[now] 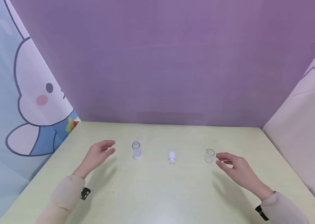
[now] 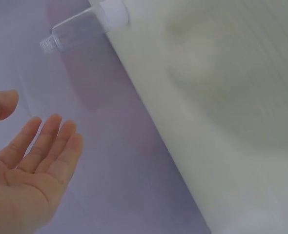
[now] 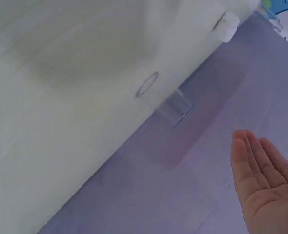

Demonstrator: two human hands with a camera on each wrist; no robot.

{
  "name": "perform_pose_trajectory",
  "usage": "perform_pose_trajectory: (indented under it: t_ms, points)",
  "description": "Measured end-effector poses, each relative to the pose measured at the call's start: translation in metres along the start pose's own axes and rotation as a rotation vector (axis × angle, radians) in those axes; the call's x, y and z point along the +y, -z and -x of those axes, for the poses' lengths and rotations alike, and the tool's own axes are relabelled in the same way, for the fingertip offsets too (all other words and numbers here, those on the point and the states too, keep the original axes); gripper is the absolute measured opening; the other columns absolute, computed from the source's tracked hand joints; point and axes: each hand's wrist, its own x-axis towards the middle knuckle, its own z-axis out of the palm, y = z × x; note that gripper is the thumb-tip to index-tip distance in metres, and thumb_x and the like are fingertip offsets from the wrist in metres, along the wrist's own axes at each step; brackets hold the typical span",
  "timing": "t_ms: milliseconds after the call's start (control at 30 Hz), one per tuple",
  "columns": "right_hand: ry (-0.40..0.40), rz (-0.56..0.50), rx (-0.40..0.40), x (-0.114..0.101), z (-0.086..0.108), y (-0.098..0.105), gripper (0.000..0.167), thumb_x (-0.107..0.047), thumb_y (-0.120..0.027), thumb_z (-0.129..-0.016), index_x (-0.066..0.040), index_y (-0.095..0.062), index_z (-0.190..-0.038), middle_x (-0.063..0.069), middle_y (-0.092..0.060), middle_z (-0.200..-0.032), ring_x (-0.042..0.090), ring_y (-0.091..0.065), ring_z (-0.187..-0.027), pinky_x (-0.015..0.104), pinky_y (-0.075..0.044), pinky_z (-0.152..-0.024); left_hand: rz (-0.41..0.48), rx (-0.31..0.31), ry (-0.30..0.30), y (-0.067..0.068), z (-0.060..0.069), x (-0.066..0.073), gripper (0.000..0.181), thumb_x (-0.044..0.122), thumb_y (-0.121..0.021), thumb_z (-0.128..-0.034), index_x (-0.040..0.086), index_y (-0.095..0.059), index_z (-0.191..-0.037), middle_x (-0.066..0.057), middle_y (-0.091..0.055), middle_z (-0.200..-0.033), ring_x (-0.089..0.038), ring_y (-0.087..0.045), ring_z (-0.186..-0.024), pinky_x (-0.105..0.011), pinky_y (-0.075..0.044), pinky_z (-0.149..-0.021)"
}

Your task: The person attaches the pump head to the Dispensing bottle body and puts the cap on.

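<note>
One clear cylinder (image 1: 209,156) beside the right hand (image 1: 237,169) looks faint.

Lettering, numbers: none I can read, including on the clear, white-based bottle (image 1: 136,150) near my left fingers (image 1: 107,143) and the clear, round-rimmed cylinder (image 1: 209,156) beside my right fingers (image 1: 225,155).

There are two hands (image 1: 96,156) (image 1: 241,172), one bottle (image 1: 137,150), one cylinder (image 1: 209,156), one white piece (image 1: 172,156).

A left hand (image 2: 31,180) reaches in at lower left, palm facing the camera, thumb apart from its extended fingers. Well apart from it, at the top, a clear bottle (image 2: 79,27) with threaded neck and white base meets a pale tabletop (image 2: 202,180), softly shadowed, beside a purple backdrop (image 2: 119,161).
</note>
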Motion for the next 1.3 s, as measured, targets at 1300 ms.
perform_pose_trajectory:
  t_ms: [1300]
  points:
    - [-0.032, -0.124, -0.207, -0.027, -0.029, -0.054, 0.031, -0.013, -0.063, -0.085, 0.0, -0.061, -0.114, 0.014, -0.064, -0.113, 0.03, -0.063, -0.099, 0.035, -0.049, -0.085, 0.133, -0.201, 0.039, -0.025, -0.026, -0.01, 0.039, 0.014, -0.06, -0.0876, -0.002, -0.054, -0.122, -0.018, -0.057, -0.122, -0.032, -0.056, -0.109, -0.039, -0.047, -0.088]
